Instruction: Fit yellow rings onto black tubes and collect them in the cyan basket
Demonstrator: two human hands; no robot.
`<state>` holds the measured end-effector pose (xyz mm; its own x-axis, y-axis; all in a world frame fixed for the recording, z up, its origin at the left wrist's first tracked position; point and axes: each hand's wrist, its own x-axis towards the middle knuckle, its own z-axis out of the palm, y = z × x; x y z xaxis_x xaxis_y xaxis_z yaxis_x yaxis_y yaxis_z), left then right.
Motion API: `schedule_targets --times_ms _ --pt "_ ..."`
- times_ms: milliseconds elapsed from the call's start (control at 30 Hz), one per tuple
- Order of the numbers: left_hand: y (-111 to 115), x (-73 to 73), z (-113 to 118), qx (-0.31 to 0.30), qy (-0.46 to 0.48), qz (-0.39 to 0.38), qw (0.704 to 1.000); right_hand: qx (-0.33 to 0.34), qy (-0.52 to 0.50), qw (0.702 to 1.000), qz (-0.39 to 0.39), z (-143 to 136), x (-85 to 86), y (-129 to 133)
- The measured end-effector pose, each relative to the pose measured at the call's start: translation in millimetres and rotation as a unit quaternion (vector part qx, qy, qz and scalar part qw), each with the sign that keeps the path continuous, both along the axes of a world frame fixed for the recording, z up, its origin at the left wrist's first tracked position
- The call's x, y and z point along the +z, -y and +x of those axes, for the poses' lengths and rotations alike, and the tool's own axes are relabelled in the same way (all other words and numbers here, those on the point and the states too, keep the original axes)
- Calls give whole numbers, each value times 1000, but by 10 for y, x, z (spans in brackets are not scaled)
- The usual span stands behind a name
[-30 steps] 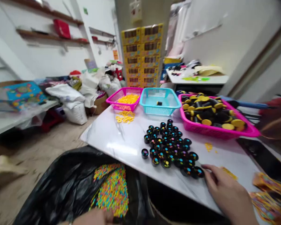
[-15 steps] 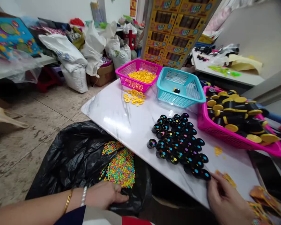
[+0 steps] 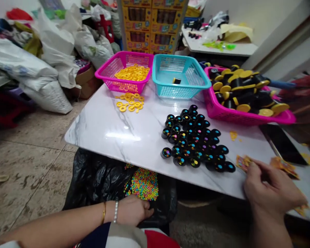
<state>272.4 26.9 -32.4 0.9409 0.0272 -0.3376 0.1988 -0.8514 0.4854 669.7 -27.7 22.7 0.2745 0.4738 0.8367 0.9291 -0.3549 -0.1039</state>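
Note:
My left hand rests at the near edge of many coloured beads in a black plastic bag; its fingers are curled and what they hold, if anything, is hidden. At the table's right side my right hand pinches a small orange and yellow printed piece. Just left of it stand several black cups in a cluster, with coloured dots inside. Another crumpled printed piece lies behind the right hand.
On the white table stand a pink basket of yellow rings, a blue basket with one black piece, and a pink basket of black and yellow parts. A dark phone-like slab lies at the right. Sacks line the left.
The view has swung right, shifting the scene left. My right hand has taken hold of a printed piece beside the cups. My left hand stays by the beads.

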Motion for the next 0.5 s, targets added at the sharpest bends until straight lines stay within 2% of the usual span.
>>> schedule_targets --times_ms 100,167,233,300,400,500 --pt "5 -72 -115 -20 9 -20 1000 -12 61 997 44 63 -23 -13" --pt "13 -89 -253 -37 19 -47 998 -11 86 994 67 -33 12 -8" --pt "11 -75 -418 -59 24 -72 995 19 79 993 88 -312 104 -6" --pt "3 -45 -580 -76 29 -95 992 91 48 991 84 -752 242 -35" --pt "0 -15 -759 -72 45 -130 988 213 13 977 -22 -1461 466 -194" --pt "33 -40 -854 -12 66 -139 988 275 34 946 -165 -1871 603 -459"
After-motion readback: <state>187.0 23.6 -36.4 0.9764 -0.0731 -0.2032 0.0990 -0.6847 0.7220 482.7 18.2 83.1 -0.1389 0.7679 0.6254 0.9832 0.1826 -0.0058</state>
